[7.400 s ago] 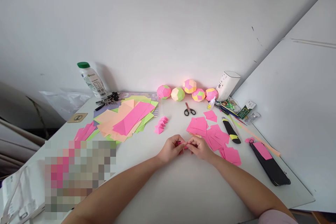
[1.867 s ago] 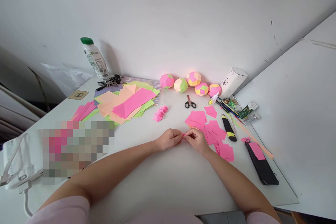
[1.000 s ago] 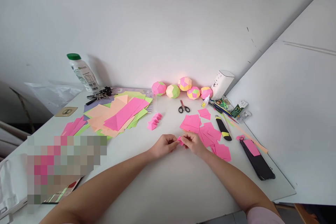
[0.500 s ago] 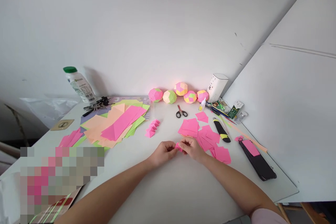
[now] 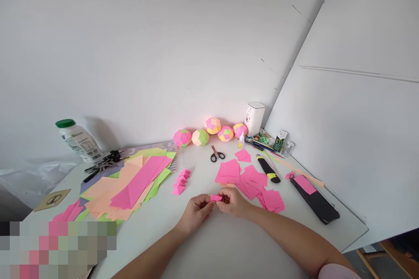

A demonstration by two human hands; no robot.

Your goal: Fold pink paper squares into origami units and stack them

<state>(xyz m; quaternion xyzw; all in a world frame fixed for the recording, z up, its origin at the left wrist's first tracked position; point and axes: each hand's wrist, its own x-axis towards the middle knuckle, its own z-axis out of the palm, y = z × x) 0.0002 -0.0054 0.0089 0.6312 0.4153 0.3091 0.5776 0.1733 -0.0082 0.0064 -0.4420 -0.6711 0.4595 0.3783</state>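
Between my two hands is a small folded pink piece of paper. My left hand pinches its left end, thumb below. My right hand has the other end between thumb and fingers. Loose pink paper squares lie in overlapping heaps just beyond and right of my right hand. Past my left hand stands a short row of folded pink paper units. Black-handled scissors lie farther back on the white table.
Several faceted paper balls line the wall beside a small glue bottle. Coloured paper sheets, keys and a green-capped bottle occupy the left. A utility knife and black pouch are at right.
The camera view has tilted, so the table appears lower and farther left. Both hands still hold the pink paper, which now shows more of its flat face.
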